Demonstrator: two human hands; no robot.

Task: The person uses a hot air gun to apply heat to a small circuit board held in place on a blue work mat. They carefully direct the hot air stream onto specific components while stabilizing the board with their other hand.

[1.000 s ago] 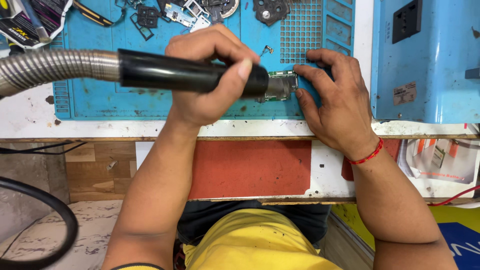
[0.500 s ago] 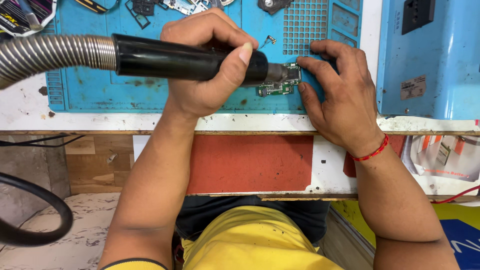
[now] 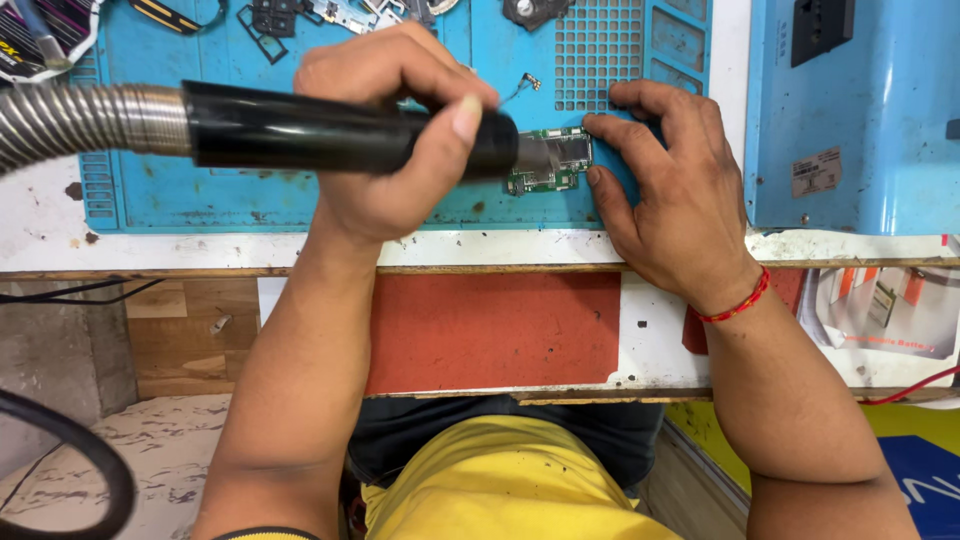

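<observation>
The hot-air wand [image 3: 340,130] has edged closer over the green circuit board [image 3: 548,160]; left hand [image 3: 395,140] wrapped tight around it, right hand [image 3: 660,190] fingertips pinning the board's edge, which I'd say risk scorching.

Black nozzle [image 3: 340,130], green board [image 3: 548,172], blue mat [image 3: 250,200]

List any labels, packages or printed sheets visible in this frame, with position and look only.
Sticker label: on the blue box at right; small pale rectangle with red and dark print.
Printed sheet: under the bench edge at lower right; white, with orange and grey product pictures.
Printed packet: top left corner, beside the blue mat; white-edged, with dark, pink and yellow print.
No screens in view.
</observation>
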